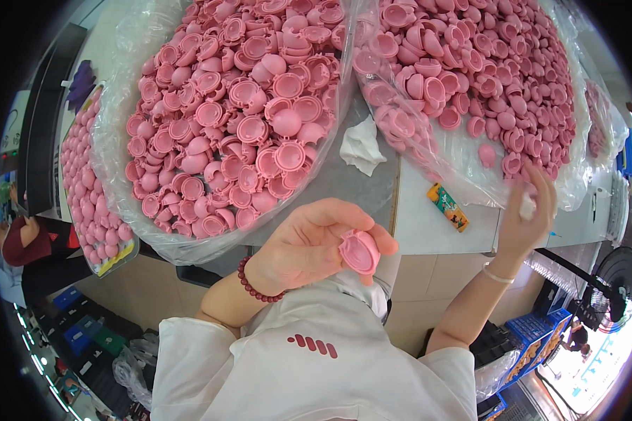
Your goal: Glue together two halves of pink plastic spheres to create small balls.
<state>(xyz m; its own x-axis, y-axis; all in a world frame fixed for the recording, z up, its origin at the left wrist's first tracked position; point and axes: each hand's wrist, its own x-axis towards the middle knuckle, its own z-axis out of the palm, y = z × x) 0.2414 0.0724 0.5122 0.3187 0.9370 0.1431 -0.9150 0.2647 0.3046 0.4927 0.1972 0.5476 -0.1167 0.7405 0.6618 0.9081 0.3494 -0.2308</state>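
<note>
My left hand (309, 245) is closed on a small pink plastic half-shell (360, 252), held in front of my body. Its hollow side and raised rim face up, and a small tab shows at its edge. At the front edge of the right-hand pile of pink shells (470, 63), my right hand (530, 210) reaches in with fingers stretched out and a gap beside the thumb. Its fingertips are next to a pink shell (512, 165); whether they touch it I cannot tell. Another pile of pink shells (253, 91) fills a clear plastic bag (123, 133) to the left.
Between the bags lie a crumpled white tissue (362, 146) and an orange-and-green packet (448, 208) on the grey table (428, 235). A tray of round pink pieces (95, 203) stands at far left. A black fan (621, 281) and blue boxes (537, 337) are at lower right.
</note>
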